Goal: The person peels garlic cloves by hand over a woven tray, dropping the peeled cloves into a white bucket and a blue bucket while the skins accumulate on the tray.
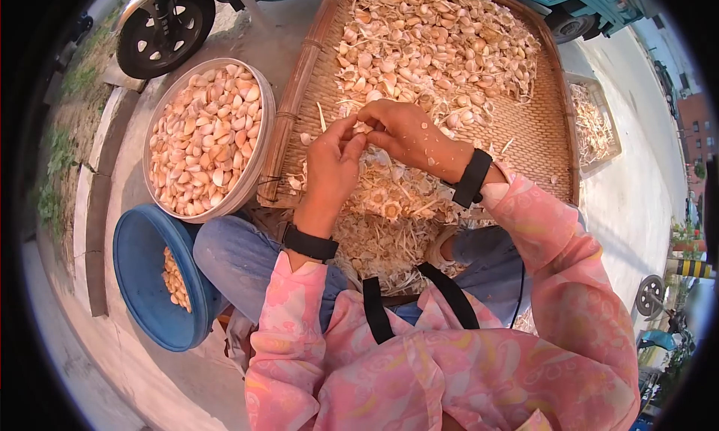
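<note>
My left hand (335, 161) and my right hand (404, 135) meet over the near part of a woven bamboo tray (307, 86). Both are closed, with fingertips pinched together on a small pale garlic clove (362, 128), mostly hidden by the fingers. Bits of skin stick to the back of my right hand. Beyond the hands, a wide heap of garlic cloves (442, 45) covers the tray. Just below them lie papery skins and garlic root ends (389, 195). To the left, a pale round tub (267, 124) is full of unpeeled garlic cloves (206, 139).
A blue basin (142, 281) with some cloves (176, 281) stands beside my left knee. Skins and stalks (386, 251) are piled between my legs. A crate of husks (592, 124) sits right of the tray. A vehicle's wheel (166, 30) is at the upper left.
</note>
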Action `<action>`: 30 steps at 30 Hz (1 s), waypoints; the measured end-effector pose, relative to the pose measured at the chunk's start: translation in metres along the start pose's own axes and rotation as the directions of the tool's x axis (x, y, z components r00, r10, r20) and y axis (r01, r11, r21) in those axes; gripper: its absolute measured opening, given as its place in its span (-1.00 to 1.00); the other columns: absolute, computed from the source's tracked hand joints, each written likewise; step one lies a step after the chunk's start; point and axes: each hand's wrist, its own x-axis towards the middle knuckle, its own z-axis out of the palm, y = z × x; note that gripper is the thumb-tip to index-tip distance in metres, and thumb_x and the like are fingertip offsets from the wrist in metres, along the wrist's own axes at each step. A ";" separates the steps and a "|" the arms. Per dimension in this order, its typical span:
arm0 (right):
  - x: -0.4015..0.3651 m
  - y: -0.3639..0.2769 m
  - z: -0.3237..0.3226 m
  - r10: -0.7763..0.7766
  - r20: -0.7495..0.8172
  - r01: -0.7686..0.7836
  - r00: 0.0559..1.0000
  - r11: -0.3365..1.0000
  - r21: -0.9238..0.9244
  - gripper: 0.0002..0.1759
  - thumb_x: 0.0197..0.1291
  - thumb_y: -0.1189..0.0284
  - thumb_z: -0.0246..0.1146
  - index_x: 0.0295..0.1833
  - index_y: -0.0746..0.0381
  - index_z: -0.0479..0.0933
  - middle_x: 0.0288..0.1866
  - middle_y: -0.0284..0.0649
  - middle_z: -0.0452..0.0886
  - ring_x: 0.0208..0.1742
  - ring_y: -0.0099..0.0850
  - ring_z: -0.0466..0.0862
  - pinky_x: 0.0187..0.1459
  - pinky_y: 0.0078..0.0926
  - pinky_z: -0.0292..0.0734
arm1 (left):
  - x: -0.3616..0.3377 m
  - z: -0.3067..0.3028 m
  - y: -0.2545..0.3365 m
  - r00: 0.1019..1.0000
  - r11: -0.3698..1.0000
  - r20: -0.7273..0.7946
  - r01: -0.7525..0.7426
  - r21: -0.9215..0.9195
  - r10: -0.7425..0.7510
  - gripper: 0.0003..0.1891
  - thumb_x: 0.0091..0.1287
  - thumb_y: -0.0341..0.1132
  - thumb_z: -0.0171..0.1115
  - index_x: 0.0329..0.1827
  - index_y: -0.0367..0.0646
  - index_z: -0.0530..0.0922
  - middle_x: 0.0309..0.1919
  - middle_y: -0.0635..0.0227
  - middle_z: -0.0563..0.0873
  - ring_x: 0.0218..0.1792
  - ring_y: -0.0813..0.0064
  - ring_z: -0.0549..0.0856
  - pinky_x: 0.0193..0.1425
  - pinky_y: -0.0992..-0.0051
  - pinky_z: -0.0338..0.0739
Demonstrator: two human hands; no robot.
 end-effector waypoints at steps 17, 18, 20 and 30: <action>-0.056 0.007 -0.010 0.272 -0.080 -0.226 0.959 0.903 0.365 -0.77 0.05 0.35 0.28 -0.31 0.32 0.55 -0.52 -0.14 0.58 -0.49 -0.31 0.61 -0.41 -0.41 0.49 | -0.030 0.056 0.027 0.987 0.994 -0.121 -0.106 -0.030 0.102 -0.88 0.31 -0.41 0.11 -0.24 -0.31 0.50 -0.52 0.29 0.63 -0.54 0.59 0.59 -0.45 0.59 0.48; -0.060 0.011 -0.010 0.217 -0.134 -0.157 0.967 0.919 0.361 -0.76 0.07 0.33 0.27 -0.31 0.32 0.56 -0.53 -0.15 0.58 -0.52 -0.32 0.59 -0.42 -0.41 0.49 | -0.027 0.060 0.021 0.989 0.995 -0.111 -0.099 -0.023 0.096 -0.87 0.31 -0.39 0.11 -0.25 -0.31 0.49 -0.53 0.29 0.63 -0.53 0.57 0.60 -0.45 0.57 0.48; -0.064 0.019 -0.012 0.183 -0.150 -0.139 0.972 0.955 0.263 -0.75 0.13 0.31 0.22 -0.29 0.32 0.56 -0.55 -0.18 0.55 -0.54 -0.41 0.56 -0.47 -0.41 0.45 | -0.023 0.059 0.013 0.980 0.977 -0.093 -0.161 0.142 0.175 -0.86 0.32 -0.38 0.11 -0.25 -0.31 0.49 -0.54 0.30 0.61 -0.53 0.60 0.59 -0.46 0.57 0.47; -0.075 0.041 -0.010 0.280 0.093 -0.262 0.956 0.664 0.700 -0.79 0.28 0.34 0.14 -0.11 0.26 0.47 -0.39 -0.47 0.47 -0.43 -0.75 0.36 -0.46 -0.73 0.27 | -0.017 0.066 0.029 0.997 0.992 0.072 -0.031 -0.123 0.040 -0.84 0.36 -0.36 0.07 -0.14 -0.30 0.45 -0.47 0.41 0.56 -0.49 0.70 0.51 -0.41 0.71 0.44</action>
